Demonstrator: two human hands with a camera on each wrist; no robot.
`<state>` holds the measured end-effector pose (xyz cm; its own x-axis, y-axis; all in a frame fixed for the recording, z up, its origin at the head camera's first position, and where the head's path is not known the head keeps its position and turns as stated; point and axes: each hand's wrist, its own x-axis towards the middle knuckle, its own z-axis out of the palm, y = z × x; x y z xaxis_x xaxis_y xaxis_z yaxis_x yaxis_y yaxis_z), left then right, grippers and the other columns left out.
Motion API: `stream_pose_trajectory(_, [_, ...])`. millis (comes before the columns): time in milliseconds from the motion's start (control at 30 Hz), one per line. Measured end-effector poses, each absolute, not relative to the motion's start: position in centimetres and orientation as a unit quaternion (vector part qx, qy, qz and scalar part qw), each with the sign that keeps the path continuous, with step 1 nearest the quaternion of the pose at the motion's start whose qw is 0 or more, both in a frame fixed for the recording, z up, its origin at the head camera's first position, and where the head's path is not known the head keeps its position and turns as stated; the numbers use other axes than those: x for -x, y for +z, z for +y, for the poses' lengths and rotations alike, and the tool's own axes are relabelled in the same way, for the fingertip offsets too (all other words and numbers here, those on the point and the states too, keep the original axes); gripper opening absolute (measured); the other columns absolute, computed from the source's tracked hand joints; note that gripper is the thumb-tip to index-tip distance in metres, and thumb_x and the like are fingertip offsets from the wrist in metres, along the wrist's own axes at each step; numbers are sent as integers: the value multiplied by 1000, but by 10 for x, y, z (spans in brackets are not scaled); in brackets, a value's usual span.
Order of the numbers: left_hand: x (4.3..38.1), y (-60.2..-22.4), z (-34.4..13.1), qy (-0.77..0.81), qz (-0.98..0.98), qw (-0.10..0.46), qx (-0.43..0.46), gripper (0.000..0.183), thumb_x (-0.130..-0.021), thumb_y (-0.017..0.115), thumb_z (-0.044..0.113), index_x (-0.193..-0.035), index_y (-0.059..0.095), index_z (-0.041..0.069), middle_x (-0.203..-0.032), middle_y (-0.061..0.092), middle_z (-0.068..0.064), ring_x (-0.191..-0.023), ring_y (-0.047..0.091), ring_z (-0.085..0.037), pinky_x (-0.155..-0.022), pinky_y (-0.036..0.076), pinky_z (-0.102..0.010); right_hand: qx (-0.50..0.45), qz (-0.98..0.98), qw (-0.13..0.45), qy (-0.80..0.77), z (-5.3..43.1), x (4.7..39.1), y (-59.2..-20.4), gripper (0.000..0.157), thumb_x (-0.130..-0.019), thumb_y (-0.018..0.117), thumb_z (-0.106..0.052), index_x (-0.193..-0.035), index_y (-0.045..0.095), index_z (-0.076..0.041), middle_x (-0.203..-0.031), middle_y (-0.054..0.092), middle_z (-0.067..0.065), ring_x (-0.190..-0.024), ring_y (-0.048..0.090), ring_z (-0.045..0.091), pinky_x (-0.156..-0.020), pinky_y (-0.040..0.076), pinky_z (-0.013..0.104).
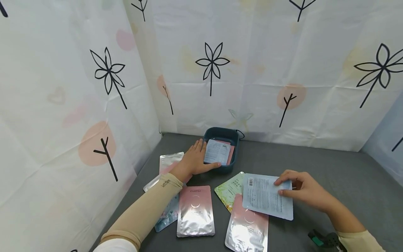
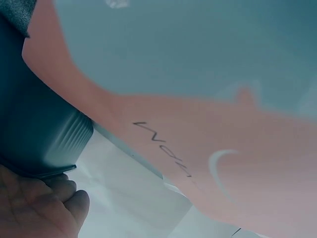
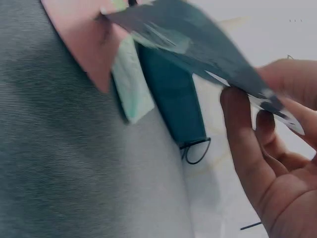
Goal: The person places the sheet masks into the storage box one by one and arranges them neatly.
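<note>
My right hand (image 1: 302,189) pinches the right edge of a light blue mask sachet (image 1: 264,196) with printed text, between thumb and fingers. In the head view it overlaps a green sachet (image 1: 231,189) and a pink-silver sachet (image 1: 248,224). The right wrist view shows the pinched sachet (image 3: 198,44) edge-on, tilted above the table. My left hand (image 1: 196,161) is spread flat at the near left rim of a dark blue bin (image 1: 224,169), fingers straight. Inside the bin lie a pale blue sachet (image 1: 217,152) and a pink one (image 1: 231,155) partly under it.
Another pink-silver sachet (image 1: 196,211) lies front centre, beside a blue patterned sachet (image 1: 168,213) partly under my left forearm. More silver-pink sachets (image 1: 168,161) lie behind that arm. A black and green strap-like object (image 1: 324,240) is near my right wrist. Patterned cloth walls (image 1: 252,105) border the grey table.
</note>
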<state>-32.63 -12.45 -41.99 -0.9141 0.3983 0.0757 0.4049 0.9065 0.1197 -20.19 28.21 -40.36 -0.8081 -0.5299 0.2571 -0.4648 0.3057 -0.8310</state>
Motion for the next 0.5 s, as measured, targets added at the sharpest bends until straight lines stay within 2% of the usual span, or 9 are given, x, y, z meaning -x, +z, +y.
stream_pose_trajectory(233, [326,-420,-124,-68,-977,21,200,122,-91,47,88,-168,19,-4,-177,16,-24,-166,18,-37,-133,23,-52,239,840,-64,-482,273,208,-392,24,-93,78,0,-117,77,0,-111,67,-5,-82,72,15,-66,62,29])
stream_pose_trajectory(500, [324,-418,-123,-72,-977,16,198,122,-92,48,86,-168,16,-4,-177,15,-24,-166,17,-37,-133,23,-52,227,821,-103,-513,258,222,-382,28,-93,78,4,-121,75,7,-110,67,-5,-83,76,11,-68,62,24])
